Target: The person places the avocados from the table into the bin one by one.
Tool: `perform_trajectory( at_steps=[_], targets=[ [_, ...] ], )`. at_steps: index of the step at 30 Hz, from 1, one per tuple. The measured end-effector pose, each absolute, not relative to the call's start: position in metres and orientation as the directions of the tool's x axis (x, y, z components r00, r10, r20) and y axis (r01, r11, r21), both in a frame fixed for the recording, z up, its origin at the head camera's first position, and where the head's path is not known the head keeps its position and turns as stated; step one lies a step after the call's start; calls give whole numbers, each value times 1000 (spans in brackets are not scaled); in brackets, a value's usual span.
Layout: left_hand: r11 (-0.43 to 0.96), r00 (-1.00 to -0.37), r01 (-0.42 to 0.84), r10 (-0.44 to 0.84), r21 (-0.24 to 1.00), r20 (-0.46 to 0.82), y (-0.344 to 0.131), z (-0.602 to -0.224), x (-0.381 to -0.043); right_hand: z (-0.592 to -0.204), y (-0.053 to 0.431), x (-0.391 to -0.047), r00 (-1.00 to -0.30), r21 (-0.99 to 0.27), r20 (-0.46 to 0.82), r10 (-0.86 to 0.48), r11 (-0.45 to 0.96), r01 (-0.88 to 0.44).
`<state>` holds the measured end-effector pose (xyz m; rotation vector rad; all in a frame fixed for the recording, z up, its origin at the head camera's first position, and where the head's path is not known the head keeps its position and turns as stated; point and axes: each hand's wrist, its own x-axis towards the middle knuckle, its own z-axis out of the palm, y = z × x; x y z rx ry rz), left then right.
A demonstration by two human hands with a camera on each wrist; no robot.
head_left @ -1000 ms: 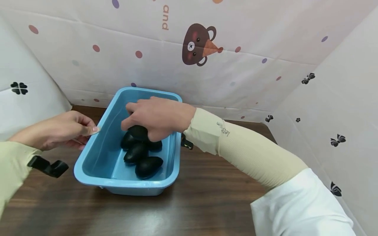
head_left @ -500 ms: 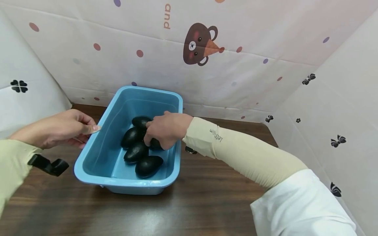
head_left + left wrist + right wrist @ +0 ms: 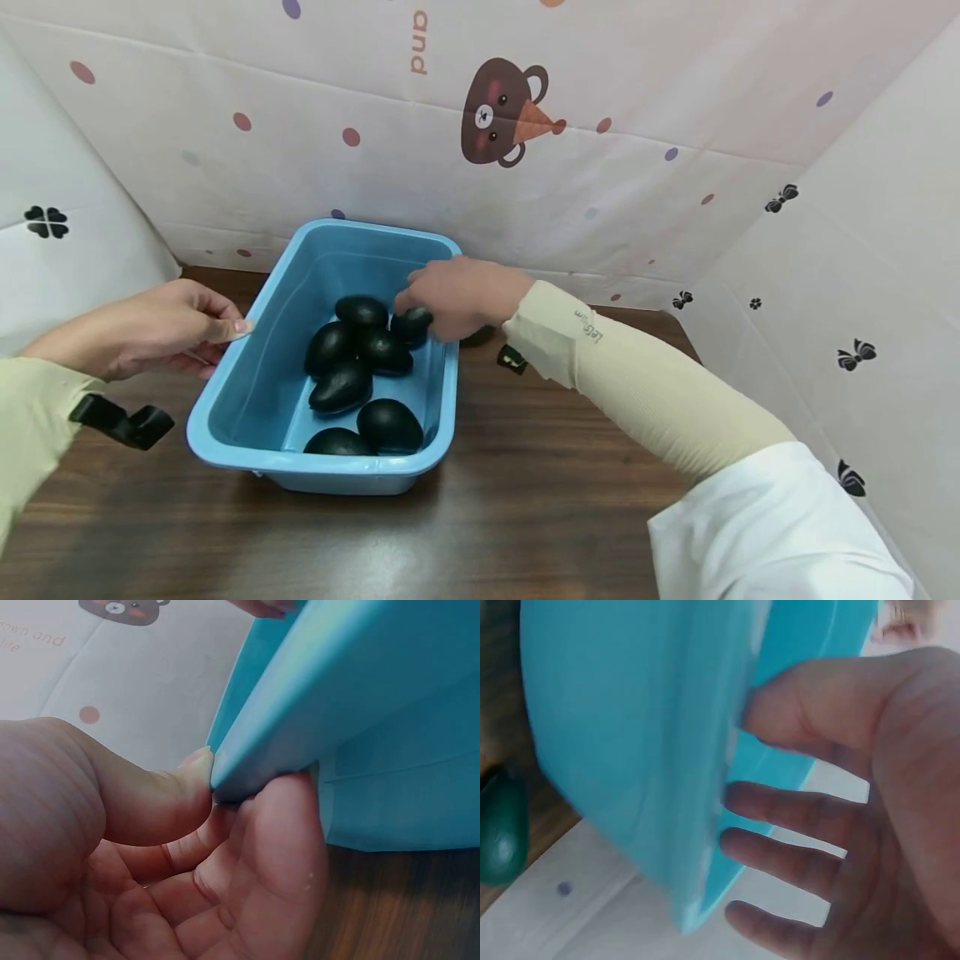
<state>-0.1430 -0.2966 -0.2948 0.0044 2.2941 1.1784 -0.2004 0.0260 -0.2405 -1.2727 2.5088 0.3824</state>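
My left hand (image 3: 183, 329) pinches the left rim of a blue plastic tub (image 3: 225, 400) between thumb and curled fingers, as the left wrist view also shows. Several dark avocados (image 3: 341, 386) lie inside the tub, two of them at its near end. Over the tub's right rim is my right hand (image 3: 465, 296), overlapping an avocado (image 3: 411, 325) in the head view. The right wrist view shows its fingers spread and slightly bent beside the rim, with nothing between them.
Another avocado (image 3: 504, 829) lies on the dark wooden table (image 3: 525, 500) just outside the tub's right wall. A patterned white sheet (image 3: 637, 208) stands behind the tub and along both sides.
My right hand has moved from above the avocados toward the tub's right rim. More avocados now show, one newly visible at the near end. The left hand stays on the rim.
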Motion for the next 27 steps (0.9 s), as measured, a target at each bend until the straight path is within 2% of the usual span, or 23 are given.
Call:
perform_trajectory(
  at_steps=[3,9,11,14,20,23,27],
  targets=[
    [618,-848,-233,250,751,-468,-297,-295,-143,-246,45,-218,-612,86,-277,-741,615,-784],
    [621,-850,-238,239,747,-470,-296,-296,-143,-266,89,-253,-743,-43,-62,-666,746,-665],
    [622,-849,-236,242,747,-470,-297,-296,-142,-277,101,-262,-787,-56,-60,-614,789,-612],
    [624,-847,-242,238,743,-475,-297,-297,-142,-301,112,-271,-832,-33,-127,-539,841,-540],
    [627,-854,-241,227,741,-469,-298,-297,-143,-356,114,-269,-820,-43,-277,-501,859,-510],
    [632,-854,-238,225,738,-468,-297,-298,-143,-377,112,-264,-807,-36,-265,-528,842,-539],
    [632,-853,-240,226,737,-471,-297,-298,-142,-391,111,-262,-814,31,-171,-556,822,-568]
  ],
)
